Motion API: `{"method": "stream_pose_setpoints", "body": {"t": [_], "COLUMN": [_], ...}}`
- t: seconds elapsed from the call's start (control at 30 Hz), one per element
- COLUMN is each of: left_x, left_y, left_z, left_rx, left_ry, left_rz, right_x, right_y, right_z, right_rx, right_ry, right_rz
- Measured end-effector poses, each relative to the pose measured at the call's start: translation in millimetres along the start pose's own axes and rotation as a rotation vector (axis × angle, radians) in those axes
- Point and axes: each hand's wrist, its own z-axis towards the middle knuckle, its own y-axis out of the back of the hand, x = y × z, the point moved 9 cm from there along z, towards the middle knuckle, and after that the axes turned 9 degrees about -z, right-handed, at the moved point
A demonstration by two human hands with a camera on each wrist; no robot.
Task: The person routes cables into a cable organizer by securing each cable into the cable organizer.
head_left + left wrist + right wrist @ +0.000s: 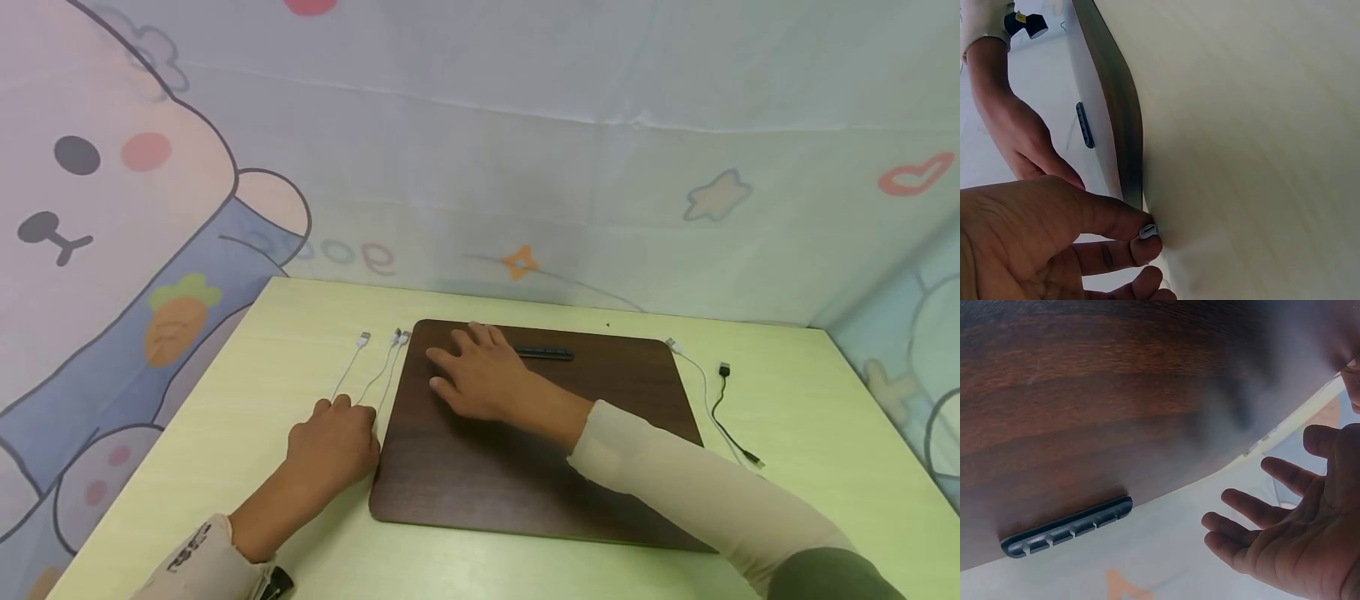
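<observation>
My left hand (pixel 333 446) is at the left edge of the brown board (pixel 450 492). In the left wrist view, its thumb and forefinger pinch the small oval plug (pixel 1148 231) of a charging cable. Three white USB cables (pixel 347 371) run from under or near that hand toward the back of the table; which one the plug belongs to is hidden. My right hand (pixel 480 375) is over the board's back left part, fingers spread, holding nothing. Right of it on the board lies a dark cable holder strip (pixel 1069 528) with several slots.
To the right of the board a white USB cable (pixel 707 392) and a short black USB cable (pixel 716 408) lie on the pale table (pixel 817 433). A patterned cloth (pixel 562 167) hangs behind the table. The board's raised edge (pixel 1125 119) is close beside my left hand.
</observation>
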Motion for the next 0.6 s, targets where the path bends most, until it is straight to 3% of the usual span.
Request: {"method": "stream_pose_setpoints", "body": {"t": [0.37,0.6], "left_x": [8.2,-1.6], "left_y": [-5.5,2.6], "left_z": [3.5,-1.4], "left_rx": [-0.046,-0.040], "left_ry": [-0.014,-0.035], "left_rz": [0.018,0.045], "right_x": [1.4,-0.2], "right_y": [-5.5,-9.8], "right_z": [10.3,19.3], "right_rx": [0.003,0.025], "right_ry": [-0.002,-0.012], "right_rz": [-0.022,-0.054]}}
